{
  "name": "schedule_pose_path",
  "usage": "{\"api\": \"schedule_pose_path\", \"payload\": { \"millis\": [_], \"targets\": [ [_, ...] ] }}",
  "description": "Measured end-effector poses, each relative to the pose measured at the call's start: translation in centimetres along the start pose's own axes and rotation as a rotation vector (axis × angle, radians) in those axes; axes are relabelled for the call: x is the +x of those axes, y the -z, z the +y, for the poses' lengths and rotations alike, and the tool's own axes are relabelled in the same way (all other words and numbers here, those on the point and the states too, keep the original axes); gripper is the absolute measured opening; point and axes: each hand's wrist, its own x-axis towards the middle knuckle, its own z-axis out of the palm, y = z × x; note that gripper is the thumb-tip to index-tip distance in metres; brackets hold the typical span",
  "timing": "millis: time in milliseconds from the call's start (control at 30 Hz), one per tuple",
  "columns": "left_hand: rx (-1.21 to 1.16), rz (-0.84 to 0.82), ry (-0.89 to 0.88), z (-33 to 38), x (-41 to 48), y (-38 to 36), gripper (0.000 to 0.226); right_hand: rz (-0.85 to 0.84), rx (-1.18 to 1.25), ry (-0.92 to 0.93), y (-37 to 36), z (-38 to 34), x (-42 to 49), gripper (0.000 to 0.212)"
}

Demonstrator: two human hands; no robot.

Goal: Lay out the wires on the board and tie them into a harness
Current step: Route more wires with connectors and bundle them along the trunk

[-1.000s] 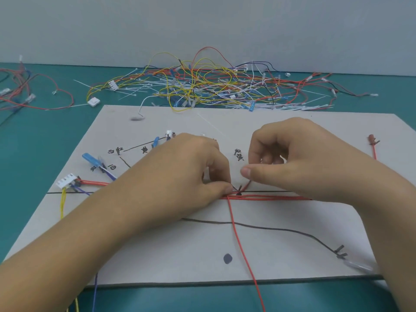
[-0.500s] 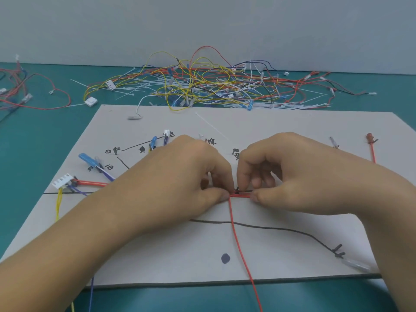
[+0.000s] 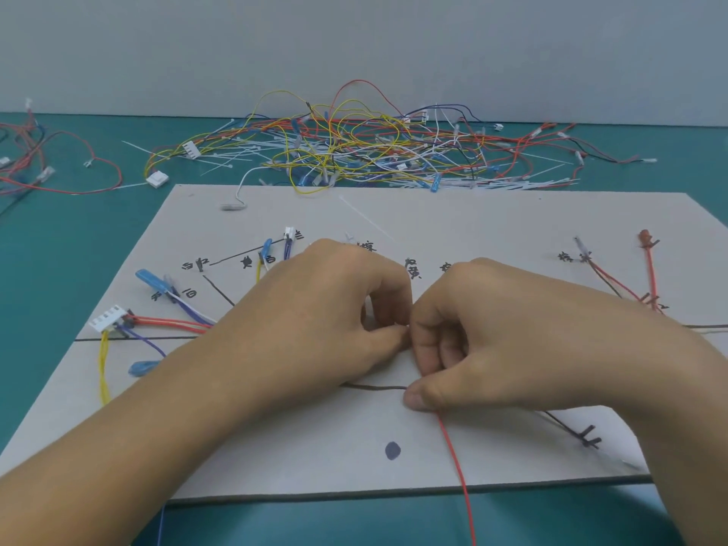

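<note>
right hand: thumb and curled fingers pinch thin red wire at centre of grey cardboard board, tail trailing to 6 o'clock | left hand: fingertips pinched together at its 9 o'clock, contents hidden | risk: tug may drag wire off drawn black line

Teal tabletop, pale grey wall

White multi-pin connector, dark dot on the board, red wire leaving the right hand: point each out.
white multi-pin connector (image 3: pixel 107 321): head view, middle of its housing.
dark dot (image 3: pixel 392 451): head view, centre of the mark.
red wire (image 3: pixel 454 455): head view, its free lower stretch.
</note>
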Motion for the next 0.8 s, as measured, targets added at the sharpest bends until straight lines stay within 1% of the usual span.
{"api": "schedule_pose_path", "payload": {
  "millis": [67,133,233,267,300,333,433,567,800],
  "targets": [
    [-0.002,-0.015,-0.002,0.1,0.0,0.0,0.013,-0.010,-0.027,-0.017,0.1,-0.2,-0.2,0.025],
    [0.003,-0.027,-0.011,0.1,0.0,0.1,0.018,-0.029,-0.055,-0.059,0.4,-0.5,-0.6,0.028],
    [0.020,-0.041,-0.056,0.0,0.1,-0.1,0.017,-0.090,-0.111,-0.115,0.6,-0.9,-1.2,0.057],
    [0.017,-0.038,-0.070,0.0,0.1,-0.2,0.014,-0.117,-0.130,-0.121,0.6,-1.0,-1.3,0.064],
    [0.010,-0.032,-0.076,0.0,0.2,-0.3,0.012,-0.140,-0.141,-0.124,0.5,-1.1,-1.3,0.066],
    [0.006,-0.026,-0.076,-0.1,0.2,-0.4,0.010,-0.159,-0.142,-0.125,0.5,-1.2,-1.4,0.063],
    [0.001,-0.010,-0.080,-0.1,0.2,-0.5,0.009,-0.191,-0.124,-0.115,0.5,-1.4,-1.5,0.045],
    [-0.009,0.004,-0.082,-0.1,0.3,-0.5,0.006,-0.191,-0.104,-0.113,0.4,-1.2,-1.7,0.027],
    [-0.022,-0.015,-0.083,-0.4,0.2,-0.4,0.007,-0.185,-0.117,-0.094,0.9,-0.5,-1.8,0.023]
  ]
}}
